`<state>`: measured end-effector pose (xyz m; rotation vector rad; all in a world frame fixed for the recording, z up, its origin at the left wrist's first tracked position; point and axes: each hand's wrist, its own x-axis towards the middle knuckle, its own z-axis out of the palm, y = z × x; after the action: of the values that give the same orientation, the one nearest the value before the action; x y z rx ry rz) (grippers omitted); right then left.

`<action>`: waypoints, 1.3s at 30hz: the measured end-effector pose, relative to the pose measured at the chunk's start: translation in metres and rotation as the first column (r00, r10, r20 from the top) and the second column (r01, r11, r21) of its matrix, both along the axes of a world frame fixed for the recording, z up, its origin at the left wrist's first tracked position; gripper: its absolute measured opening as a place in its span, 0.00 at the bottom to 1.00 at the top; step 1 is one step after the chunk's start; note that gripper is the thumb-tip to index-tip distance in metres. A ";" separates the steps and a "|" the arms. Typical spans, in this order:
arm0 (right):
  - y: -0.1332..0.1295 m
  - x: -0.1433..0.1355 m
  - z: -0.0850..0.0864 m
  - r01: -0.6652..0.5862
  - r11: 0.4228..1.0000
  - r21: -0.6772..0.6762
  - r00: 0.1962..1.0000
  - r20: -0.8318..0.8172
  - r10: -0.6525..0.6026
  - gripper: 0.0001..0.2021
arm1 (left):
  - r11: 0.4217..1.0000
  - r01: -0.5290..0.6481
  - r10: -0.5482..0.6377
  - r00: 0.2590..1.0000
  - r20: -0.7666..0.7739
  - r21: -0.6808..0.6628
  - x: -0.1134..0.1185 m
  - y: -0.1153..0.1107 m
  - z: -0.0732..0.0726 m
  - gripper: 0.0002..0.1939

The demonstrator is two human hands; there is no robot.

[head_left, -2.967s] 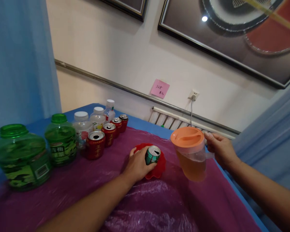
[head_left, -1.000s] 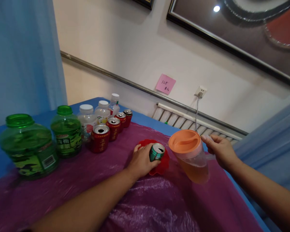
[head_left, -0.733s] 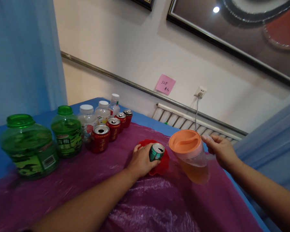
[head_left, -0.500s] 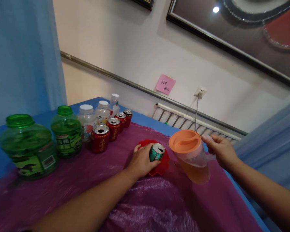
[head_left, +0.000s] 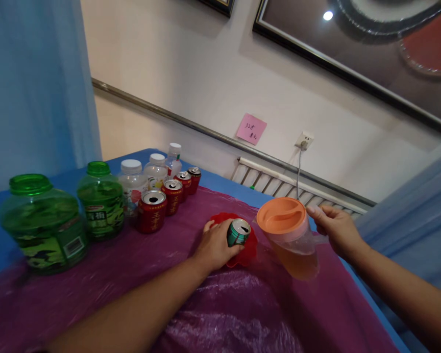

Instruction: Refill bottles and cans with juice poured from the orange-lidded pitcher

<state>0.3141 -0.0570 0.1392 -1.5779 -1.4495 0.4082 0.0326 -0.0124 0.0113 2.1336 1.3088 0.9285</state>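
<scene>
– Listing the head view: what is held?

– Item one: left hand [head_left: 213,246], wrapped around a green can [head_left: 237,238] at a scalloped red dish [head_left: 249,252]; whether the can rests on it, cannot tell. Item two: right hand [head_left: 333,228], well apart from the left, closed on the handle of a pitcher [head_left: 288,240], orange-lidded, part-filled with amber liquid [head_left: 297,262], tipped toward the can, spout just beside its top.

– Also present?

– Four red cans [head_left: 152,213], three white-capped clear containers [head_left: 133,189], two green jars [head_left: 44,233].

– Risks?

– As judged: liquid could miss the can's small opening should the spout stray or tip too far, wetting dish or purple sheet [head_left: 132,274]. A spout knock against a slack left grip could topple the can. Flow: not discernible.
</scene>
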 end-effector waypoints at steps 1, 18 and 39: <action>0.000 0.001 0.000 -0.002 1.000 0.003 1.000 -0.004 0.002 0.31 | 1.000 0.001 -0.001 1.000 0.005 0.004 0.000 0.000 0.000 0.31; 0.001 0.003 -0.001 -0.013 1.000 -0.003 1.000 0.011 0.013 0.31 | 1.000 0.005 -0.005 1.000 -0.012 0.002 -0.001 -0.002 0.003 0.29; 0.001 0.001 0.001 0.007 1.000 -0.014 1.000 0.000 -0.007 0.32 | 1.000 0.003 -0.003 1.000 -0.003 0.007 0.000 -0.001 0.001 0.30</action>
<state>0.3146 -0.0561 0.1406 -1.5936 -1.4436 0.4148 0.0321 -0.0138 0.0120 2.1427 1.3053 0.9307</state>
